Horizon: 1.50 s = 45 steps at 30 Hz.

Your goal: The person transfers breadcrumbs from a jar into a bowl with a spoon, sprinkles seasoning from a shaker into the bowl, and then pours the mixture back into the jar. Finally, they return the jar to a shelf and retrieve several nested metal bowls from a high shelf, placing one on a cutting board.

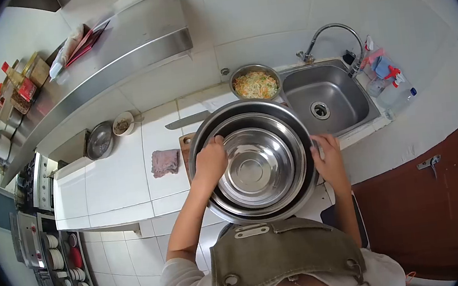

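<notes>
A nested stack of steel mixing bowls is in front of my body, over the counter edge. The large outer bowl (222,115) holds a middle bowl (298,157) and a smaller, shiny inner bowl (252,170). My left hand (212,160) is closed with its fingers curled at the left rims of the inner bowls; which rims it pinches is partly hidden. On the right side, my right hand (328,157) grips the outer bowl's rim, fingers outside. Behind the stack, a steel bowl of shredded vegetables (256,85) stands by the wall.
A knife (187,120) and a folded cloth (165,162) lie on the tiled counter (121,189). A wooden board (185,143) shows partly under the stack. At right is a sink (342,93) with a faucet (334,26) and bottles (398,90). A dish rack (65,263) stands lower left.
</notes>
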Available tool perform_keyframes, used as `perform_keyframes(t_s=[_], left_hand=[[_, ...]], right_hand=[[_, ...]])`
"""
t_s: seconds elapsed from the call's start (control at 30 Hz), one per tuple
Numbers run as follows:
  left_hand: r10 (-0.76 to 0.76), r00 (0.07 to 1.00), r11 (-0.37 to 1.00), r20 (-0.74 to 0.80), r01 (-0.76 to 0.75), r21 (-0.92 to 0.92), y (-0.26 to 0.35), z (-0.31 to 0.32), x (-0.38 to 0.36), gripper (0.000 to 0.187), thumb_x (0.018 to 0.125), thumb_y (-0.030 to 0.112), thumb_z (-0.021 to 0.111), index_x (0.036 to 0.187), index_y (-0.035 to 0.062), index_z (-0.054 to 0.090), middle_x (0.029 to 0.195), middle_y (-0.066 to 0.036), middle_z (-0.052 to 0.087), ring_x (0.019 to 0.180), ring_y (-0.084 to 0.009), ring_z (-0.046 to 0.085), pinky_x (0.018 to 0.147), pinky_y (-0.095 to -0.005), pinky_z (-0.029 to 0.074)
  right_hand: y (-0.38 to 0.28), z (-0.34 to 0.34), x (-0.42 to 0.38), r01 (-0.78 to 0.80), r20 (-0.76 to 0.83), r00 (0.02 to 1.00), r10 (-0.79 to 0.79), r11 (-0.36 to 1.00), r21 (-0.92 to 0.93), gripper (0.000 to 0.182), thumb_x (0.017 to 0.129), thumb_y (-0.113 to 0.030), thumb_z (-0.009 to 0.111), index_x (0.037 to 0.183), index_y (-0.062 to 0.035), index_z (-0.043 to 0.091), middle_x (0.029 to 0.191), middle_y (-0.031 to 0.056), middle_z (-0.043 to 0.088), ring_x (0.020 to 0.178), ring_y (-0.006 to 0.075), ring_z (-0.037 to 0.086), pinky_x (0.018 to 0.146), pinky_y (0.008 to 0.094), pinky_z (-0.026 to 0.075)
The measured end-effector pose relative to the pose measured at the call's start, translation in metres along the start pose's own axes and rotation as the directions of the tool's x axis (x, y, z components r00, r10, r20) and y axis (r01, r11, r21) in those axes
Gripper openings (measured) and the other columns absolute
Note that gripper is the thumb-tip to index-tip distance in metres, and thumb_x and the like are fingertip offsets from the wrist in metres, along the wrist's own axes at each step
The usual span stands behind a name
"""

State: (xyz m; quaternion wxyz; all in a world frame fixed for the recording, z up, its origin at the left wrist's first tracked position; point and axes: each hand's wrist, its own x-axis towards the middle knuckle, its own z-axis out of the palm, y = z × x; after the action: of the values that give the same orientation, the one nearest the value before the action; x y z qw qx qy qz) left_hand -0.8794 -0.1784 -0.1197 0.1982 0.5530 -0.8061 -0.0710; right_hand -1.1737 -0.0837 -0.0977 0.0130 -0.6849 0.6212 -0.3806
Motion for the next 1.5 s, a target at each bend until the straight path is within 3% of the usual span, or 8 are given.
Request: perform_keyframes(t_s=[0.3,0.37,0.43,0.57,0.77,0.9,1.33,1.5], left_hand=[[0.128,0.990,0.943,-0.059,-0.140,-0.301,0.008,-0.078,-0.020,0.022,0.076,0.005,0.061,0.093,-0.0022,0.049,0.081,-0.023,0.059,0.070,-0.0390,0.058,0.064,-0.0428,0.046],[0.045,0.980,0.958,-0.192,-0.097,-0.269,0.017,-0.103,-0.035,0.020,0.075,0.001,0.060,0.091,-0.0033,0.049,0.084,-0.020,0.060,0.063,-0.0274,0.061,0.057,-0.0339,0.048],[-0.147,0.979,0.867,-0.139,0.059,-0.495,0.023,-0.132,-0.051,0.021,0.075,-0.002,0.059,0.093,-0.0031,0.048,0.086,-0.020,0.060,0.062,-0.0322,0.061,0.053,-0.0364,0.047],[-0.321,0.902,0.774,-0.288,0.075,-0.629,0.006,-0.160,-0.080,0.014,0.082,-0.004,0.055,0.093,-0.0031,0.046,0.110,-0.017,0.060,0.058,-0.0102,0.059,0.044,-0.0215,0.044],[-0.460,0.745,0.715,-0.483,-0.012,-0.699,-0.002,-0.179,-0.111,0.009,0.085,-0.005,0.050,0.091,-0.0009,0.044,0.120,-0.020,0.053,0.058,-0.0035,0.054,0.044,-0.0164,0.040],[-0.504,0.630,0.666,-0.590,-0.151,-0.731,-0.005,-0.180,-0.119,0.006,0.087,0.003,0.053,0.092,0.0014,0.048,0.082,-0.001,0.054,0.077,-0.0043,0.046,0.071,-0.0183,0.036],[-0.710,0.219,0.574,-0.669,-0.370,-0.730,0.002,-0.179,-0.118,0.018,0.086,0.009,0.058,0.100,-0.0007,0.053,0.077,-0.002,0.057,0.071,-0.0061,0.051,0.067,-0.0177,0.040],[-0.661,0.386,0.564,-0.644,-0.310,-0.765,0.005,-0.166,-0.112,0.015,0.086,0.007,0.057,0.100,0.0018,0.053,0.078,-0.001,0.054,0.071,-0.0041,0.047,0.066,-0.0166,0.036]], right_hand=[[-0.014,0.048,0.041,-0.101,0.165,0.978,0.126,0.983,-0.157,0.022,0.070,-0.006,0.069,0.088,-0.0017,0.056,0.087,0.0147,0.056,0.079,0.0349,0.060,0.071,0.0416,0.049],[-0.019,0.047,0.046,-0.074,0.169,0.978,0.119,0.965,-0.251,0.025,0.069,-0.007,0.070,0.089,-0.0004,0.056,0.088,0.0174,0.058,0.079,0.0364,0.061,0.071,0.0423,0.049],[-0.012,0.051,0.049,-0.088,0.189,0.972,0.137,0.965,-0.249,0.026,0.069,-0.007,0.070,0.089,0.0005,0.056,0.086,0.0197,0.059,0.078,0.0379,0.061,0.071,0.0432,0.049],[-0.008,0.046,0.060,-0.025,0.281,0.953,0.110,0.957,-0.291,0.025,0.069,-0.007,0.066,0.090,0.0026,0.056,0.079,0.0244,0.062,0.074,0.0410,0.061,0.070,0.0458,0.050],[-0.029,0.016,0.076,-0.030,0.239,0.968,0.076,0.981,-0.190,0.012,0.072,-0.010,0.059,0.075,0.0010,0.056,0.072,0.0229,0.061,0.071,0.0392,0.061,0.068,0.0456,0.049],[-0.047,-0.017,0.087,-0.078,0.276,0.959,0.065,0.996,0.035,0.015,0.076,-0.014,0.058,0.073,0.0001,0.053,0.066,0.0207,0.058,0.063,0.0387,0.058,0.060,0.0454,0.044],[-0.022,-0.104,0.099,-0.120,-0.358,0.930,0.087,0.990,-0.071,0.015,0.081,-0.012,0.058,0.075,0.0005,0.051,0.058,0.0126,0.049,0.051,0.0179,0.044,0.051,0.0331,0.036],[-0.024,-0.051,0.083,-0.068,-0.233,0.970,0.064,0.998,-0.011,0.015,0.082,-0.012,0.058,0.074,-0.0024,0.051,0.053,0.0119,0.047,0.045,0.0208,0.044,0.047,0.0357,0.036]])
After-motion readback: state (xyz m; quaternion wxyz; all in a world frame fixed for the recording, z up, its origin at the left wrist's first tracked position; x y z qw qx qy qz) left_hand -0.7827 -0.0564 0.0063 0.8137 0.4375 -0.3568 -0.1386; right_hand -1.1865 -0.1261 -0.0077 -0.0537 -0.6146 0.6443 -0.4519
